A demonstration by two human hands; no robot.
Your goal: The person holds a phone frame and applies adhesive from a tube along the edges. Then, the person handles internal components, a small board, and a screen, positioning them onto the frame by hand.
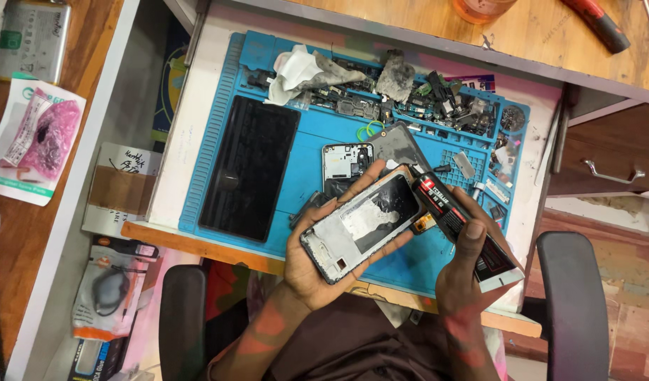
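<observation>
Phone frame (359, 226) lies open side up in the left hand (317, 261), above the near edge of the blue mat (310, 152) on the desk (179, 141). Its long axis runs from near-left to far-right. The right hand (469, 271) grips a black adhesive tube (465, 229), nozzle touching the frame's far-right end.

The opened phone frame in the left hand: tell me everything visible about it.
The phone frame is a dark-rimmed rectangular shell lying face-open, tilted diagonally, its upper end toward the right. Inside shows silvery-grey metal with a pale patch mid-way and a dark, smudged area at the upper end. The left hand cradles it from below, fingers wrapped along both long edges. The nozzle of the black-and-red glue tube, held in the right hand, meets its upper right corner, above the blue mat.
</observation>
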